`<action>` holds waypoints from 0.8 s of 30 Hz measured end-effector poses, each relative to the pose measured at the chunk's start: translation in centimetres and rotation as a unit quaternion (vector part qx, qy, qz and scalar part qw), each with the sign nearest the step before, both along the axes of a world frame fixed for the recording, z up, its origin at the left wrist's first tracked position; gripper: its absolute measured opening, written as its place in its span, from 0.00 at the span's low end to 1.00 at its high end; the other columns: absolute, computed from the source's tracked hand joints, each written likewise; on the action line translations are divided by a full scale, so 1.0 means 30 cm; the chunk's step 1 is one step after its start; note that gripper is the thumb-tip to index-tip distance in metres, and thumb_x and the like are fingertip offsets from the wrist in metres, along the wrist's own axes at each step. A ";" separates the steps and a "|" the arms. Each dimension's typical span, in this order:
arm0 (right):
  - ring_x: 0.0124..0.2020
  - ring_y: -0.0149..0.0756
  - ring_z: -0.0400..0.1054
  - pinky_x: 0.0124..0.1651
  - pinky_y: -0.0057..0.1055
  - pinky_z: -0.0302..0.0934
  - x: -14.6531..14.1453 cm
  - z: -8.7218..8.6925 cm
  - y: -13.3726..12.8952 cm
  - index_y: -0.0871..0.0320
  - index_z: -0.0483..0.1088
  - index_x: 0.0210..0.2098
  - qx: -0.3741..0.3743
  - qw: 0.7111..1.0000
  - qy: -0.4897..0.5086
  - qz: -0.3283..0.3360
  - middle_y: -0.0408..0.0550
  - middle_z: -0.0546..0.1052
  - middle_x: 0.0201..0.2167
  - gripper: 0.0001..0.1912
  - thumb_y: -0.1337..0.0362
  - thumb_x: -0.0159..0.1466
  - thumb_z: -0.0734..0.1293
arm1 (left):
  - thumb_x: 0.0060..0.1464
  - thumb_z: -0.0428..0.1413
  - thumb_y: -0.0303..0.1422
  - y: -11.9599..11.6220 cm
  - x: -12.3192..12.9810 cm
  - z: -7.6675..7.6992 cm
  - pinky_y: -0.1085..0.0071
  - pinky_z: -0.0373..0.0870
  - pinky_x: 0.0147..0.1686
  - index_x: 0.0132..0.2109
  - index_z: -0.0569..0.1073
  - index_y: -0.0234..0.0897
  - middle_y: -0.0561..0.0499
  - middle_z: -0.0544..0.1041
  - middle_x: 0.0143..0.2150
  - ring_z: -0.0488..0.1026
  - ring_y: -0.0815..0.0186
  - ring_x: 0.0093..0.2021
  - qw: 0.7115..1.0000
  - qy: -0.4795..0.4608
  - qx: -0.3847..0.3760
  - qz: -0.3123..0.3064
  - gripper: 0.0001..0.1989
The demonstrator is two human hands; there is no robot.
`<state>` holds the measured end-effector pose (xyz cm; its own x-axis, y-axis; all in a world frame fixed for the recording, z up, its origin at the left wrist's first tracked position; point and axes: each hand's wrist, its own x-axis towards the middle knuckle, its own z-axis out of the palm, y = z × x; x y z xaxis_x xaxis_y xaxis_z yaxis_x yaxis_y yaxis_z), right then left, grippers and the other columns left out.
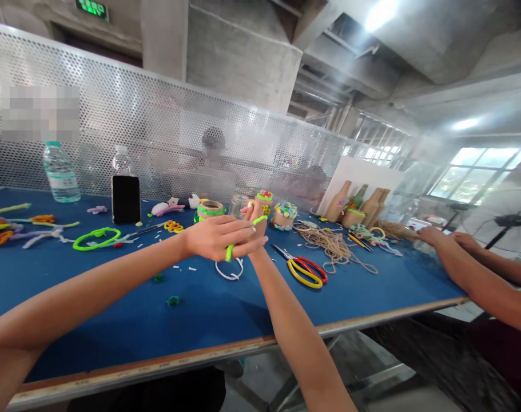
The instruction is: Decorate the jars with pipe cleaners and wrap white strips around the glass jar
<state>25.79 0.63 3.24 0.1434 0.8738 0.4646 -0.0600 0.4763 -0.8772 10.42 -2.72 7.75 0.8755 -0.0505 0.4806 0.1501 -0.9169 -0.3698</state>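
My left hand [219, 236] reaches across the right wrist with its fingers stretched out, and a bright green fuzzy loop [229, 253] is round one finger. Behind its fingertips, my right hand [257, 213] is raised and partly covered, so its grip cannot be made out. A short bright green fuzzy piece [260, 219] lies against the right hand. Just below the hands, a white loop [229, 270] rests on the blue table [226, 315]. Scissors with red and yellow handles [305, 272] lie to the right.
A phone [126, 199] stands by a water bottle [62, 174] at the left, near a green fuzzy ring [96, 239]. Decorated jars [283, 216] and tangled twine [333, 243] sit further back. Another person's arms [470, 257] reach in from the right.
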 end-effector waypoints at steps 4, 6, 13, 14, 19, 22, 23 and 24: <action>0.40 0.32 0.68 0.43 0.24 0.61 -0.022 0.035 0.007 0.54 0.63 0.27 0.038 0.991 0.041 -0.120 0.42 0.71 0.27 0.07 0.67 0.62 0.63 | 0.64 0.44 0.30 0.051 -0.039 0.006 0.59 0.72 0.44 0.52 0.73 0.38 0.42 0.77 0.44 0.74 0.57 0.47 0.990 -0.120 0.019 0.065 0.16; 0.35 0.31 0.70 0.42 0.25 0.63 -0.024 0.049 0.007 0.54 0.63 0.28 0.037 0.989 0.057 -0.128 0.42 0.73 0.26 0.06 0.67 0.63 0.61 | 0.64 0.45 0.32 0.076 -0.049 0.012 0.60 0.71 0.40 0.50 0.74 0.36 0.42 0.76 0.39 0.74 0.58 0.40 0.982 -0.158 -0.006 0.108 0.16; 0.26 0.28 0.72 0.37 0.26 0.66 -0.018 0.063 0.023 0.55 0.62 0.31 0.024 0.993 0.090 -0.074 0.40 0.75 0.24 0.08 0.67 0.66 0.55 | 0.59 0.49 0.35 0.111 -0.037 0.019 0.65 0.66 0.36 0.40 0.77 0.36 0.46 0.73 0.30 0.68 0.62 0.32 0.953 -0.203 -0.180 0.133 0.13; 0.26 0.28 0.72 0.37 0.25 0.66 -0.019 0.061 0.023 0.55 0.63 0.31 0.029 0.994 0.084 -0.070 0.40 0.75 0.24 0.09 0.67 0.66 0.55 | 0.58 0.50 0.36 0.110 -0.031 0.019 0.66 0.65 0.37 0.40 0.77 0.36 0.46 0.73 0.30 0.68 0.62 0.33 0.947 -0.213 -0.201 0.132 0.12; 0.28 0.28 0.70 0.40 0.27 0.65 -0.038 0.059 -0.009 0.54 0.67 0.31 0.080 0.994 0.031 -0.070 0.39 0.74 0.25 0.10 0.68 0.66 0.57 | 0.64 0.42 0.42 0.110 -0.002 0.028 0.70 0.66 0.32 0.44 0.72 0.33 0.47 0.74 0.28 0.71 0.65 0.28 0.868 -0.292 -0.372 0.149 0.19; 0.34 0.30 0.69 0.48 0.28 0.62 -0.057 0.060 -0.041 0.53 0.70 0.32 0.114 0.991 -0.023 -0.058 0.40 0.74 0.29 0.09 0.69 0.65 0.60 | 0.66 0.37 0.44 0.142 -0.003 0.034 0.71 0.68 0.27 0.48 0.68 0.32 0.46 0.75 0.27 0.73 0.65 0.24 0.793 -0.301 -0.506 0.156 0.23; 0.36 0.31 0.69 0.50 0.28 0.61 -0.063 0.060 -0.051 0.53 0.71 0.32 0.123 0.990 -0.043 -0.049 0.41 0.74 0.30 0.10 0.70 0.65 0.60 | 0.66 0.38 0.44 0.157 -0.008 0.034 0.70 0.69 0.27 0.48 0.68 0.32 0.45 0.76 0.28 0.74 0.64 0.25 0.769 -0.301 -0.542 0.157 0.22; 0.38 0.32 0.68 0.52 0.29 0.60 -0.070 0.060 -0.059 0.53 0.72 0.32 0.131 0.989 -0.061 -0.040 0.42 0.74 0.32 0.10 0.70 0.64 0.61 | 0.65 0.39 0.44 0.172 -0.014 0.033 0.70 0.70 0.28 0.48 0.68 0.32 0.45 0.77 0.29 0.75 0.64 0.26 0.747 -0.301 -0.571 0.159 0.22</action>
